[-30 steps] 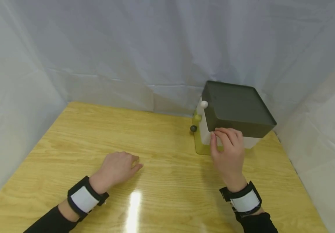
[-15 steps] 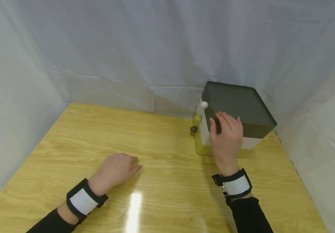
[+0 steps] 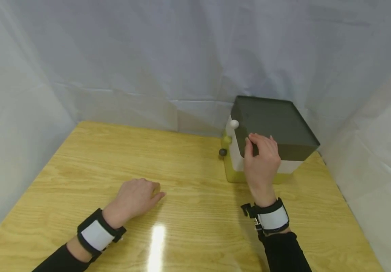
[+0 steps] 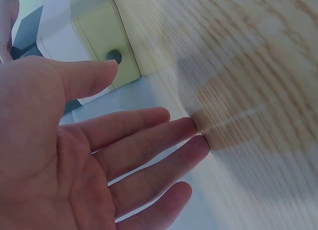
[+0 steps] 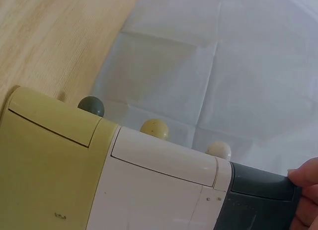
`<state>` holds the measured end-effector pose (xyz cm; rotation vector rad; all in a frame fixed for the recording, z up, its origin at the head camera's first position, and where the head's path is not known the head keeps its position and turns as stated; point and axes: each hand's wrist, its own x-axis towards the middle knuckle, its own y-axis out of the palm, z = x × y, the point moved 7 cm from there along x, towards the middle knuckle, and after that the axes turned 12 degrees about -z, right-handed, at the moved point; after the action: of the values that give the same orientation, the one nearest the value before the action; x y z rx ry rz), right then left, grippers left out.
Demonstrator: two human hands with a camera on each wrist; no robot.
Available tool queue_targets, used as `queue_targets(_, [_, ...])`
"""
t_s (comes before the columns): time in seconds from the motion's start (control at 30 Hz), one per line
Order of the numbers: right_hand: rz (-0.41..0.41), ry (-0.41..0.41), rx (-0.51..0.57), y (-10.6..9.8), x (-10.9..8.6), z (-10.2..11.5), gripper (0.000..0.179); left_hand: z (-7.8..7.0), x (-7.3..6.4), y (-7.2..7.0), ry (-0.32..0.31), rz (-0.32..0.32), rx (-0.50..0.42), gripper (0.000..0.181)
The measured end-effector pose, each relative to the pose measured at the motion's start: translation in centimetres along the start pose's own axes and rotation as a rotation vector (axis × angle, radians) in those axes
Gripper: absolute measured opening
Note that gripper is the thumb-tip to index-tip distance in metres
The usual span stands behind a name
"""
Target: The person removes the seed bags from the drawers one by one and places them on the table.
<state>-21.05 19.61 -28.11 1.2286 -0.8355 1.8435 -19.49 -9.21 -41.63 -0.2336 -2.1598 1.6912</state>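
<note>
A small drawer box [image 3: 270, 121] in three tiers, dark grey over white over yellow-green, stands at the back right of the table. Round knobs stick out from its left side: a white knob [image 3: 234, 124], a yellow-green knob [image 3: 227, 139] and a dark knob [image 3: 222, 152]. With thumb and fingertips drawn together, my right hand [image 3: 262, 160] pinches the rim of the dark top tier near its front left corner. In the right wrist view, its thumb [image 5: 304, 173] lies on that tier's edge. My left hand [image 3: 136, 198] rests on the tabletop, fingers loosely extended, holding nothing.
The wooden table [image 3: 131, 151] runs up to a pale hanging sheet [image 3: 148, 56] behind and on both sides. Black wrist straps [image 3: 98, 232] with white patches sit on both wrists. A bright light reflection [image 3: 156, 241] lies near the front.
My right hand has moved up from the box's front to its top rim; its fingers parted, then came together. The left hand stays put. The view shifts slightly.
</note>
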Motion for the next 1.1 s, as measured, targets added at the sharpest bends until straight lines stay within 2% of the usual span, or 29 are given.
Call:
queue_targets(0.33, [-0.012,-0.003,0.08,-0.9,-0.4,1.1,0.009,0.3,0.0,0.1,-0.014,0.011,-0.013,0.045])
queue_targets(0.57, [-0.041,0.008,0.155,-1.6,-0.6,1.6,0.007,0.3,0.3,0.1,-0.006,-0.008,-0.005,0.044])
queue_targets(0.7, [-0.039,0.01,0.183,-2.2,-0.3,2.7,0.006,0.4,0.4,0.0,-0.009,-0.005,-0.007,0.045])
queue_targets(0.87, [-0.012,0.022,0.223,-3.2,0.1,4.6,0.008,0.6,0.6,-0.1,-0.015,0.001,-0.04,0.045])
queue_targets(1.1, [-0.014,0.057,0.314,-3.8,-0.1,5.1,0.01,1.3,1.4,0.0,-0.038,-0.008,-0.1,0.045])
